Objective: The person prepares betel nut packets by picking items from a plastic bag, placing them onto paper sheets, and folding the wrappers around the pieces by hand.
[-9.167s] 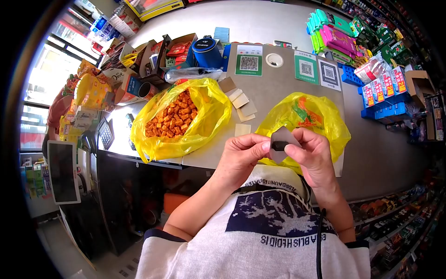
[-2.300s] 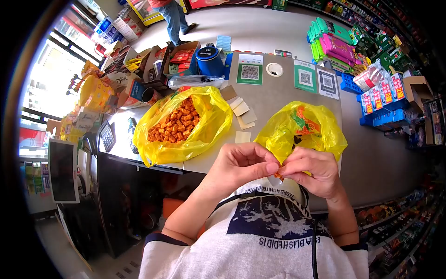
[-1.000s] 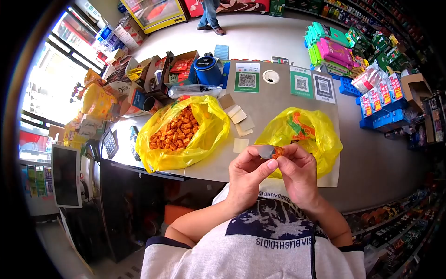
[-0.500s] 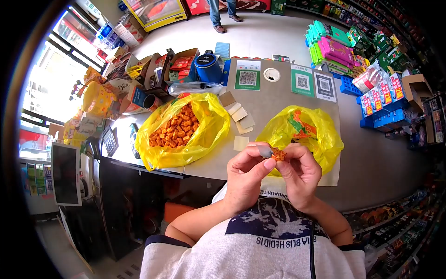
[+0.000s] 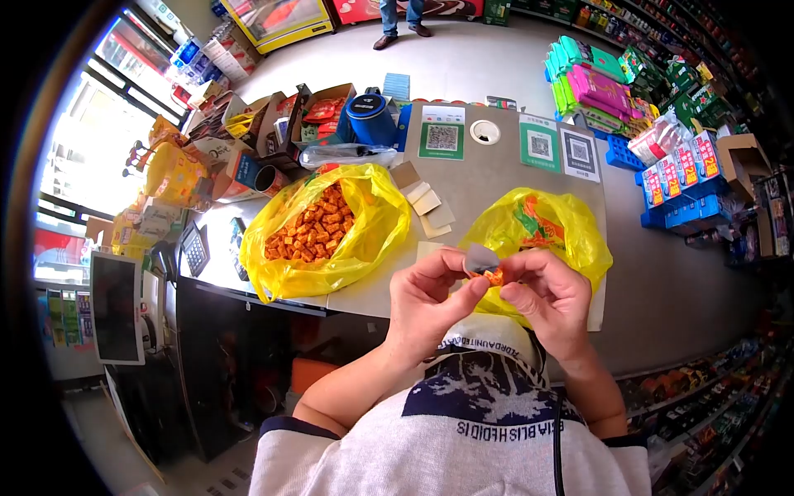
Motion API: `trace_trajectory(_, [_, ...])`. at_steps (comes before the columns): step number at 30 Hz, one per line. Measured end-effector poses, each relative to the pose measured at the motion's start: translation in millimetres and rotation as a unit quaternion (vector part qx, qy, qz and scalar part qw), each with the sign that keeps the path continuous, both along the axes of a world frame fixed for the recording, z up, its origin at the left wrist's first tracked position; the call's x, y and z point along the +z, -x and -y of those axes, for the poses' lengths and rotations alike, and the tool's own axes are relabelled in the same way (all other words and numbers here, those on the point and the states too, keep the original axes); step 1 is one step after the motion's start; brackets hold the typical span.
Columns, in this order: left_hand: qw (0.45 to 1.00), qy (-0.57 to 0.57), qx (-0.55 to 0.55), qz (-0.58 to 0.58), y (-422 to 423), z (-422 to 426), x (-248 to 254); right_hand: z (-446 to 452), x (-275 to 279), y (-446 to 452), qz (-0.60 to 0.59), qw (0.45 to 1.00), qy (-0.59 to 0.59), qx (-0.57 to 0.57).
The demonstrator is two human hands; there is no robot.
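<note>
My left hand [image 5: 432,299] and my right hand [image 5: 556,299] meet above the counter's front edge, both with pinched fingers. Between them is a small orange-wrapped piece [image 5: 495,276]. A thin grey flap [image 5: 481,258] sticks up from it at my left fingertips; I cannot tell whether it is paper or film. Just behind my right hand stands an open yellow plastic bag [image 5: 583,227] with orange and green print showing inside. Further left, another yellow bag [image 5: 376,207] lies open, full of small orange-wrapped pieces [image 5: 310,227].
Cream paper squares [image 5: 437,217] lie between the bags. QR-code cards [image 5: 442,136] and a round white-rimmed hole [image 5: 485,132] are further back on the counter. A blue canister [image 5: 372,124] and snack boxes stand behind the left bag. A person's legs [image 5: 389,21] show across the floor.
My hands have spread slightly apart, and the grey flap now stands higher above the orange piece. The person at the back has shifted one foot.
</note>
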State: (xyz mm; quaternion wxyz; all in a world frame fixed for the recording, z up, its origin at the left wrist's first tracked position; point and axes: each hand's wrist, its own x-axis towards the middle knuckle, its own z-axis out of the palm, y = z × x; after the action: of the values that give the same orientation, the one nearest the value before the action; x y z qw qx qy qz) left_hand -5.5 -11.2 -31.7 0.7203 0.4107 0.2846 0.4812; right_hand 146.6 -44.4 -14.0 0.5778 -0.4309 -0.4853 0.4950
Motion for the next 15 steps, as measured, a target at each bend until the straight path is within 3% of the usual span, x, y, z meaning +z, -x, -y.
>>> trace_trajectory(4, [0.978, -0.164, 0.016, -0.127, 3, -3, -3, 2, 3, -3, -0.002, 0.999, 0.042, 0.009])
trace_trajectory(7, [0.996, -0.061, 0.063, -0.028, -7, 7, 6, 2, 0, 3, -0.120, 0.989, 0.082, -0.008])
trace_trajectory(10, [0.992, -0.074, 0.093, 0.051, -12, 10, 4, 2, -9, 7, -0.156, 0.984, 0.075, -0.033])
trace_trajectory(15, [0.989, -0.095, 0.113, 0.010, -8, 13, 2, 5, -4, 15, -0.194, 0.978, 0.074, -0.028])
